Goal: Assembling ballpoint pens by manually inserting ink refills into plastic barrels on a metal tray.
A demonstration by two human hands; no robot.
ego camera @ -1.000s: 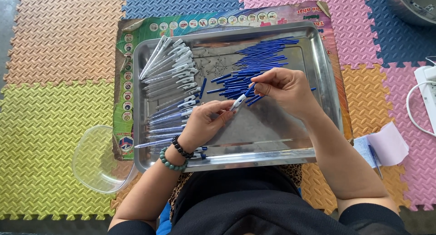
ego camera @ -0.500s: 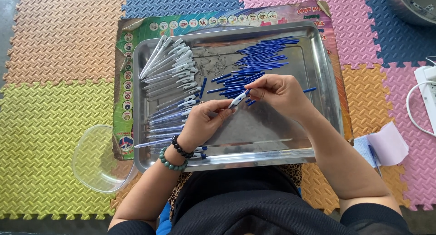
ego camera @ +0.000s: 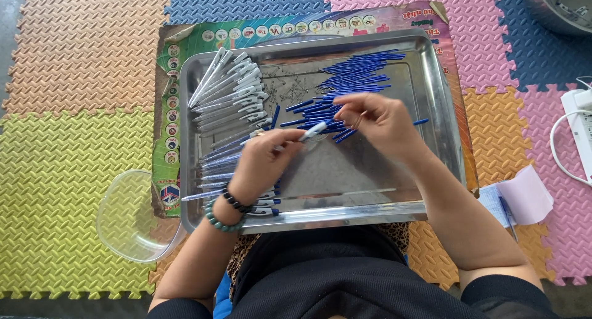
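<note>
left hand [ego camera: 265, 161] grips pen barrel [ego camera: 313, 131] | right hand [ego camera: 376, 118] just beside

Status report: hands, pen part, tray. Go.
Left hand grips a white pen barrel over the steel tray. Right hand at the blue refill pile, fingers pinched; contents unclear. Nothing blocking.

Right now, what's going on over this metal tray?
A person sits on coloured foam floor mats with a shallow rectangular steel tray in front of them. The left hand holds a white pen barrel over the tray, while the right hand rests on a heap of thin blue pen refills. A row of white clipped pen barrels lies along the tray's left side, and a clear plastic bowl sits outside the tray's left edge.
</note>
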